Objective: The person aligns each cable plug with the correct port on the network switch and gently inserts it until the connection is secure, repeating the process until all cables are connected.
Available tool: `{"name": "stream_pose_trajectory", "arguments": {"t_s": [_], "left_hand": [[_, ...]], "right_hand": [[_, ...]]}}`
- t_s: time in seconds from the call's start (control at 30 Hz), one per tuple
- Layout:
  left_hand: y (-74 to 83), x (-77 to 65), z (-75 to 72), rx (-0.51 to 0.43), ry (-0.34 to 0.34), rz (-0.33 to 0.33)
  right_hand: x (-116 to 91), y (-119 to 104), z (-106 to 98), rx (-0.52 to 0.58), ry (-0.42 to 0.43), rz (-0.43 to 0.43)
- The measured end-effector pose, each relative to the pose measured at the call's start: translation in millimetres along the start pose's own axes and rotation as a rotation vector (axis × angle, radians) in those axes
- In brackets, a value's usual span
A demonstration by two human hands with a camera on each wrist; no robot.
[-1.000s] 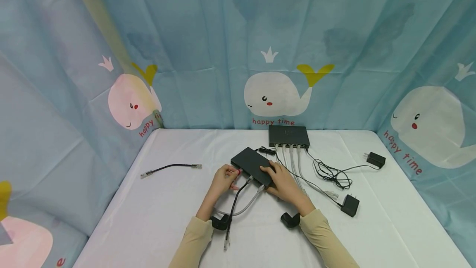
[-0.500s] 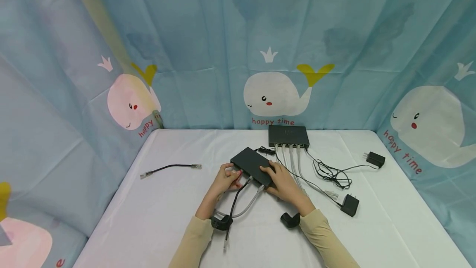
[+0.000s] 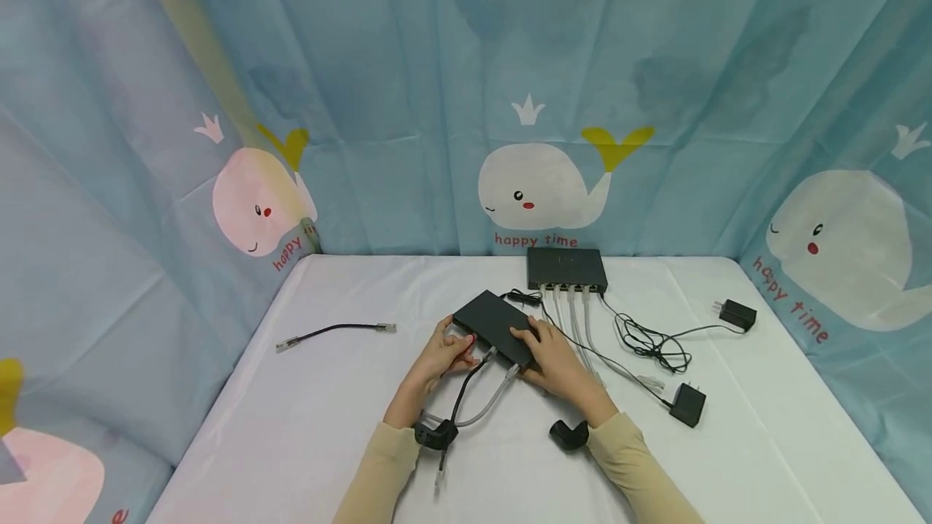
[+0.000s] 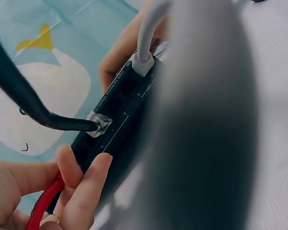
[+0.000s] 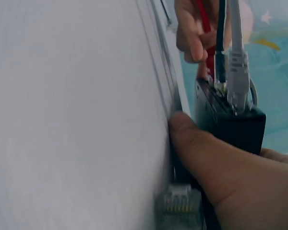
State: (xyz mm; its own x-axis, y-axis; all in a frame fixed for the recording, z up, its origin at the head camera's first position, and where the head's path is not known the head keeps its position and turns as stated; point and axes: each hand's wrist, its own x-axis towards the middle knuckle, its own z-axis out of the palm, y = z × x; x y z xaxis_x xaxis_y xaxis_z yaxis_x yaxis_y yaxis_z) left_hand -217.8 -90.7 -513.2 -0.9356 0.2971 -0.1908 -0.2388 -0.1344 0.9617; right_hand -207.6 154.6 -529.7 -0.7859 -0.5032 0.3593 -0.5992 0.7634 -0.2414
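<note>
A black Ethernet switch (image 3: 495,323) is held at an angle over the white table, its port side toward me. My right hand (image 3: 561,361) grips its right end, thumb (image 5: 194,148) along one face. At the left end of the port row, my left hand (image 3: 444,352) pinches a red network cable (image 4: 44,203), its plug hidden by the fingers in the left wrist view. A black network cable (image 4: 62,122) is plugged in near the middle, and a grey one (image 4: 145,40) toward the right end. The black cable's other plug (image 3: 439,479) hangs below my left wrist.
Another black switch (image 3: 566,268) at the back has several grey cables (image 3: 574,314) running from it. To the right lie a coiled power cord (image 3: 658,350) and two power adapters (image 3: 739,314). A short black cable (image 3: 335,328) lies at the left.
My left fingers have shifted slightly around the red cable at the port. The black cable's loose end has moved a little. My right hand and the switch have stayed put.
</note>
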Motion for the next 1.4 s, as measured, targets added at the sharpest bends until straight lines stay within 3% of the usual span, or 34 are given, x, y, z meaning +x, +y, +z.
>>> {"name": "stream_pose_trajectory", "arguments": {"t_s": [0.13,0.33,0.57,0.73,1.0,1.17,1.4], "left_hand": [[-1.1,1.9,0.9,0.032,0.016,-0.023],[1.8,1.5,5.4,0.077,0.046,-0.003],[3.3,4.6,9.9,0.113,0.085,0.016],[4.9,8.0,10.6,0.079,0.096,-0.002],[11.1,9.3,11.1,0.128,0.117,-0.02],[11.3,10.3,9.5,0.128,0.085,-0.023],[20.7,2.3,13.4,0.145,0.094,-0.019]], "right_hand": [[2,-8,1,-0.059,0.006,0.025],[6,-18,-2,-0.173,-0.033,0.074],[8,-18,-4,-0.269,-0.059,0.049],[8,-17,-3,-0.287,-0.08,0.042],[10,-16,-3,-0.28,-0.059,0.025],[10,-16,-2,-0.292,-0.086,0.034],[11,-19,-1,-0.284,-0.103,0.039]]}}
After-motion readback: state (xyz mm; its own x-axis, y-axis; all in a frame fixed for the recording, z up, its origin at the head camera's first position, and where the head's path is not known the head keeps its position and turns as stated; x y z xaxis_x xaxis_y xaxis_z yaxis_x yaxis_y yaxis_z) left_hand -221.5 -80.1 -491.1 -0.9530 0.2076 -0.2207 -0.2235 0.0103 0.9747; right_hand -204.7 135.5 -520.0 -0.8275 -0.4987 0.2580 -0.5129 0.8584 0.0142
